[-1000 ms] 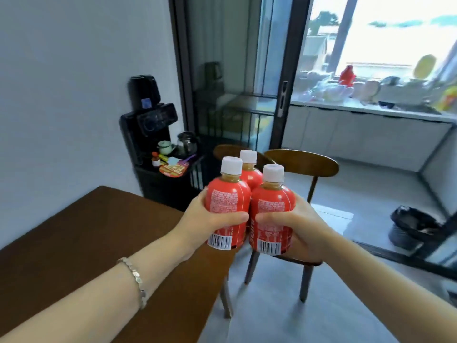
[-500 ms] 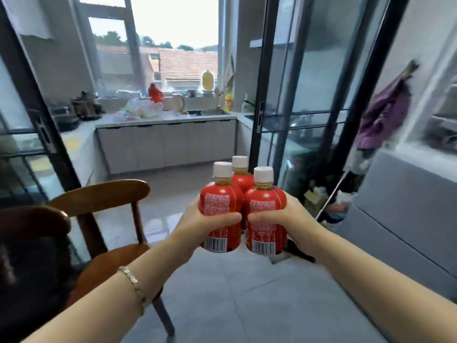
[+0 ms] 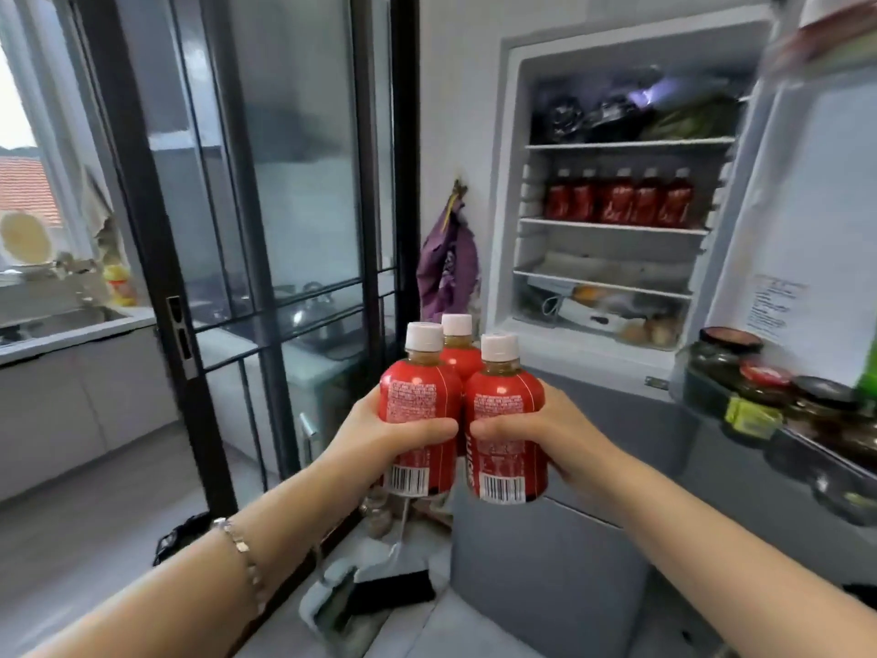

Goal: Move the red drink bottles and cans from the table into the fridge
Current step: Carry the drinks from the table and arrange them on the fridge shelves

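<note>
**Three bottles in hand, open fridge ahead**

Left hand (image 3: 379, 434) clenched round the left bottle (image 3: 417, 396), thumb across the label, fingers hidden behind; right hand (image 3: 545, 429) wrapped the same way round the right bottle (image 3: 503, 401); rear bottle (image 3: 458, 358) wedged upright between and behind those two, touching both; cannot tell which fingers hold it. All three white-capped, upright, held in the air before the fridge (image 3: 508, 182); fridge door (image 3: 807, 182) stands open at right, jars (image 3: 759, 387) in its rack; a row of red bottles (image 3: 617, 201) stands on the second shelf.

Against half a second ago: both grasps unchanged, same tight cluster; view has turned from kitchen counter and chair to the open fridge.
</note>
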A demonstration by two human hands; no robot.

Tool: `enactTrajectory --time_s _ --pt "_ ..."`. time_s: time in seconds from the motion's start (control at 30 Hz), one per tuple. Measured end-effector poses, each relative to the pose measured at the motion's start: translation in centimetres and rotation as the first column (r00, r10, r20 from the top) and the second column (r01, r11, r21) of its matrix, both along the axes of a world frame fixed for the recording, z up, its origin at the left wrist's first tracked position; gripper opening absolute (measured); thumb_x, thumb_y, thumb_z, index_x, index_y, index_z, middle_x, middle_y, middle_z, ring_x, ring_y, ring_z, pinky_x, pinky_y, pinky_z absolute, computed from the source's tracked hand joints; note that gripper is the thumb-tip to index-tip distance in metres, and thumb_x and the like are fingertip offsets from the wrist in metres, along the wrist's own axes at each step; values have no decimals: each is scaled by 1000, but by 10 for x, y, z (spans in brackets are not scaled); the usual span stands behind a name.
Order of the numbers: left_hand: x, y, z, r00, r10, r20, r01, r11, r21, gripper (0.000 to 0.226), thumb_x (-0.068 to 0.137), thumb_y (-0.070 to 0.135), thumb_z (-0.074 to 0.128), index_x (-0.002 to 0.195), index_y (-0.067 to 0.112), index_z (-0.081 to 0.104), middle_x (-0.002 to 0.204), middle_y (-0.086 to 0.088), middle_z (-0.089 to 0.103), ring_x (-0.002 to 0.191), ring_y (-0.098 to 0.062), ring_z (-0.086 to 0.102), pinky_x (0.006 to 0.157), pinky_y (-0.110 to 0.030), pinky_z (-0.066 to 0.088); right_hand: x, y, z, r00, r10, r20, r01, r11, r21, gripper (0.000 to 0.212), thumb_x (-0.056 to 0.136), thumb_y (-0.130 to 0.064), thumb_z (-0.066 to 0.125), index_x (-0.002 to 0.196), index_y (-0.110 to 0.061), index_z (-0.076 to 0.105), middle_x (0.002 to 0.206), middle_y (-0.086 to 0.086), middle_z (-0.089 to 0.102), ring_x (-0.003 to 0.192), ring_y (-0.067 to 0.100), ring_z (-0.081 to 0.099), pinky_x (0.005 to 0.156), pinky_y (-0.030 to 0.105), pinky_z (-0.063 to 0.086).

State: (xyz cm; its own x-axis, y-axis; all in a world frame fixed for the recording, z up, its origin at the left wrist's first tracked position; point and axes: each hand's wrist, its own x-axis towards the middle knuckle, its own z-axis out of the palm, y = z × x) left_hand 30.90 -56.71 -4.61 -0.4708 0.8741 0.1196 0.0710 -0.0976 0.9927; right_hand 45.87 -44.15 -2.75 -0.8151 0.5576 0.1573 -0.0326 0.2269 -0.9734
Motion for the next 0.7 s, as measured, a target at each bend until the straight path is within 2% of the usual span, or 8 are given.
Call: enactTrajectory --time_s 0.07,0.17,0.27,0.4,0.47,0.57,0.7 --pt "-15 46 12 999 -45 -14 45 999 13 60 50 23 82 105 20 60 93 -2 74 85 -18 71 67 -27 56 -7 34 10 998 -56 -12 56 998 17 45 55 -15 81 96 -27 66 93 -2 74 84 14 71 65 21 55" --pt "-32 124 24 988 -153 -14 154 988 27 70 46 25 86 110 16 60 96 -5 73 88 -22 70 76 -36 55 -13 95 22 985 -172 -29 173 985 28 42 58 -8 83 92 -27 66 90 -3 74 81 14 71 64 21 55" --pt "-45 201 31 963 -264 -45 266 963 40 75 40 32 85 110 17 61 98 -4 73 90 -21 70 77 -34 55 -17 158 28 968 -251 -17 251 966 60 51 51 -16 84 96 -28 64 91 -5 74 83 12 71 69 25 54" --pt "-58 293 36 931 -350 -101 355 934 37 63 46 30 84 104 22 63 96 0 74 89 -17 70 75 -28 55 -23 238 30 947 -318 -32 320 944 83 51 50 -19 80 98 -26 66 93 -1 74 84 16 71 74 31 55" --pt "-65 340 42 932 -344 -110 350 936 44 65 45 29 84 105 21 62 95 0 74 88 -17 70 75 -28 56 -31 279 35 935 -352 -40 354 932 82 52 49 -19 81 98 -24 66 92 0 74 84 17 71 75 33 55" --pt "-79 417 56 930 -349 -113 358 931 71 74 41 35 84 110 18 62 98 -3 73 91 -20 70 83 -37 55 -44 353 50 921 -387 -55 390 916 89 55 47 -17 81 100 -20 66 92 4 74 86 22 71 78 38 55" --pt "-99 494 79 924 -366 -107 377 918 120 61 52 25 81 110 20 61 100 -3 73 92 -20 69 81 -37 56 -65 427 76 909 -409 -81 416 904 103 55 47 -17 81 100 -20 66 92 5 74 85 22 71 77 39 56"
